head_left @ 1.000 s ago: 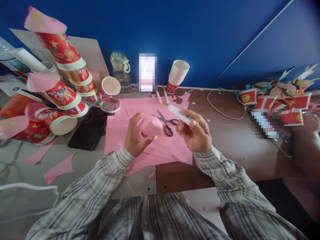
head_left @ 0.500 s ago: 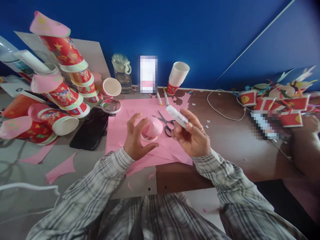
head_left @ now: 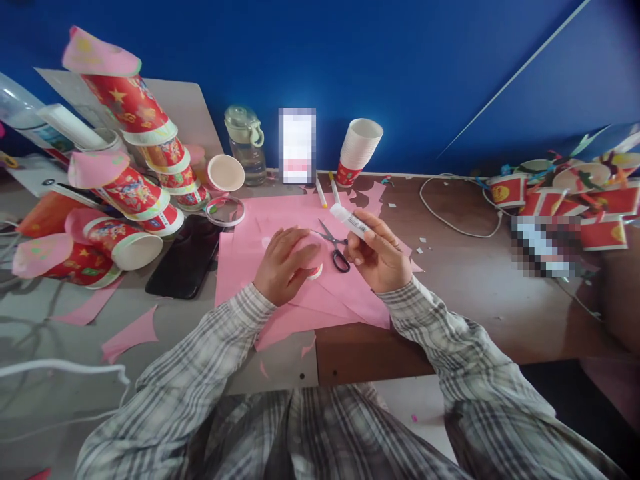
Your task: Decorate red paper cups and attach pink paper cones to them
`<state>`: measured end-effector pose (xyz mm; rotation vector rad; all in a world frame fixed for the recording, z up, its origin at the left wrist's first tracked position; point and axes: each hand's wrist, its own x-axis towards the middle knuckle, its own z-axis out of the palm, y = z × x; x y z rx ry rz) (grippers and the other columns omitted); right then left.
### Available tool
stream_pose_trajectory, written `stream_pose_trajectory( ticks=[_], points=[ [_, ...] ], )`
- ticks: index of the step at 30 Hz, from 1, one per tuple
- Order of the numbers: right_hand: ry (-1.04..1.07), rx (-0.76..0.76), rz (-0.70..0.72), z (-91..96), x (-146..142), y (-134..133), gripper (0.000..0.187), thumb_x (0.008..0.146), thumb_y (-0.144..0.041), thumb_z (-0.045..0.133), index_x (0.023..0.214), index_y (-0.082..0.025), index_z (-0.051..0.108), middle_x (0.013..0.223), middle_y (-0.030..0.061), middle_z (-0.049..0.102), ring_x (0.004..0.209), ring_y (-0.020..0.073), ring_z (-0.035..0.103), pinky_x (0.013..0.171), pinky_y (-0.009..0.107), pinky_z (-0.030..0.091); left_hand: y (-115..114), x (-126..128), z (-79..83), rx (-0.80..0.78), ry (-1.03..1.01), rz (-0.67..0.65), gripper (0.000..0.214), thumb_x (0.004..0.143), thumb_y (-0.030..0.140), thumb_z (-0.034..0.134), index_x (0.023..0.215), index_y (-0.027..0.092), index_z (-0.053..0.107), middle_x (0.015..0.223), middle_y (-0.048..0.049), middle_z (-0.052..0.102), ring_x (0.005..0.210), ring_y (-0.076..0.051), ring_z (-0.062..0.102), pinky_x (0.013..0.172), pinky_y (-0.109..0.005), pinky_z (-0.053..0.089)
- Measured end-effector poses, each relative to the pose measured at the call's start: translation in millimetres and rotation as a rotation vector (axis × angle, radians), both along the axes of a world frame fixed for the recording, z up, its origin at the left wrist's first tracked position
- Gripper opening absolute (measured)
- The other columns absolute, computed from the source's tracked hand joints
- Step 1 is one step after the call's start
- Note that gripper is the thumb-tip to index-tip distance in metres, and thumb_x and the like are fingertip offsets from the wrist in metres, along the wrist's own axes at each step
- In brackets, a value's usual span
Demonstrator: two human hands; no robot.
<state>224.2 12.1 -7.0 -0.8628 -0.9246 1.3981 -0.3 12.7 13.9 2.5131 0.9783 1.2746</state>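
My left hand (head_left: 284,265) curls over a small red-and-white paper cup (head_left: 316,272) topped with a pink paper cone, its fingers and thumb bent around it. Most of the cup is hidden behind that hand. In my right hand (head_left: 383,257) is a white glue stick (head_left: 353,222), gripped between thumb and fingers, its white end pointing up and left. Black-handled scissors (head_left: 341,259) lie between the two hands on pink paper sheets (head_left: 240,267).
Decorated cup rockets (head_left: 133,110) and a black phone (head_left: 177,267) occupy the left. At the back stand a water bottle (head_left: 245,147), a lit screen (head_left: 297,143) and stacked paper cups (head_left: 357,150), with two markers (head_left: 321,192) nearby. Crafted red cups (head_left: 603,233) crowd the right.
My left hand, spread wide beside the cup before, has come over it with its fingers curled. The glue stick stays in my right hand; the whole view has shifted slightly.
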Motion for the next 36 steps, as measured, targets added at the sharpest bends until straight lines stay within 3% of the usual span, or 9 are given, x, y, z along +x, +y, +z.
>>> stream_pose_trajectory(
  ticks=[4, 7, 13, 20, 22, 26, 28, 36],
  points=[
    [0.002, -0.053, 0.025, -8.2, 0.4, 2.0, 0.051, 0.09, -0.041, 0.098, 0.139, -0.029, 0.085, 0.083, -0.0083, 0.074, 0.058, 0.0091, 0.044, 0.06, 0.03, 0.043, -1.4, -1.0, 6.8, -0.069, -0.147, 0.028, 0.037, 0.077, 0.017, 0.053, 0.113, 0.017, 0.045, 0.121, -0.015, 0.045, 0.115, -0.024, 0.043, 0.094, -0.048, 0.039],
    [-0.001, -0.042, 0.025, -14.9, -1.2, 1.0, 0.056, 0.087, -0.039, 0.102, 0.139, -0.03, 0.086, 0.082, -0.008, 0.076, 0.061, 0.0106, 0.054, 0.062, 0.029, 0.049, -2.2, -1.1, 8.4, -0.087, -0.182, 0.059, 0.036, 0.075, 0.019, 0.056, 0.11, 0.015, 0.047, 0.119, -0.0151, 0.045, 0.115, -0.024, 0.043, 0.094, -0.047, 0.041],
    [-0.144, 0.029, -0.121, -42.2, -19.0, 1.1, 0.057, 0.089, -0.061, 0.104, 0.139, -0.035, 0.093, 0.093, -0.003, 0.086, 0.077, 0.0172, 0.076, 0.069, 0.032, 0.064, -3.9, -0.7, 7.1, -0.105, -0.212, 0.016, 0.031, 0.08, 0.019, 0.047, 0.112, 0.018, 0.046, 0.118, -0.0118, 0.048, 0.114, -0.023, 0.044, 0.094, -0.05, 0.039],
    [-0.334, 0.116, -0.127, -75.0, -17.5, 0.2, 0.052, 0.096, -0.062, 0.094, 0.143, -0.038, 0.095, 0.109, 0.0004, 0.083, 0.089, 0.0192, 0.077, 0.084, 0.04, 0.075, -6.4, -0.9, 9.4, -0.269, -0.376, 0.004, 0.028, 0.082, 0.02, 0.045, 0.11, 0.017, 0.049, 0.118, -0.0121, 0.048, 0.112, -0.022, 0.045, 0.092, -0.045, 0.042],
    [-0.447, 0.2, -0.076, -82.4, -14.5, -0.9, 0.063, 0.094, -0.066, 0.097, 0.15, -0.038, 0.092, 0.117, 0.0036, 0.082, 0.099, 0.0241, 0.08, 0.095, 0.048, 0.079, -6.6, -0.5, 9.6, -0.31, -0.437, -0.009, 0.027, 0.082, 0.02, 0.046, 0.109, 0.018, 0.049, 0.118, -0.0119, 0.048, 0.113, -0.022, 0.045, 0.095, -0.046, 0.04],
    [-0.681, 0.325, 0.009, -97.3, -18.7, -1.7, 0.115, 0.079, -0.081, 0.109, 0.176, -0.031, 0.075, 0.139, 0.0135, 0.08, 0.121, 0.0367, 0.08, 0.116, 0.067, 0.079, -7.9, 1.1, 9.9, -0.364, -0.526, -0.018, 0.025, 0.082, 0.019, 0.047, 0.107, 0.018, 0.051, 0.117, -0.0111, 0.049, 0.113, -0.022, 0.045, 0.098, -0.046, 0.036],
    [-0.763, 0.349, 0.003, -103.6, -24.1, -1.8, 0.129, 0.078, -0.079, 0.112, 0.186, -0.028, 0.064, 0.147, 0.0162, 0.078, 0.128, 0.0402, 0.079, 0.122, 0.073, 0.077, -9.1, 2.7, 10.1, -0.388, -0.561, -0.025, 0.025, 0.081, 0.02, 0.048, 0.106, 0.017, 0.051, 0.116, -0.0112, 0.049, 0.112, -0.022, 0.046, 0.098, -0.045, 0.036],
    [-0.848, 0.444, -0.073, -113.4, -29.3, -3.7, 0.125, 0.087, -0.052, 0.108, 0.195, -0.03, 0.051, 0.148, 0.0151, 0.078, 0.134, 0.0412, 0.08, 0.127, 0.075, 0.075, -10.5, 5.5, 9.9, -0.5, -0.686, -0.011, 0.022, 0.082, 0.02, 0.047, 0.103, 0.017, 0.054, 0.111, -0.0101, 0.055, 0.108, -0.021, 0.051, 0.096, -0.04, 0.038]
  ],
)
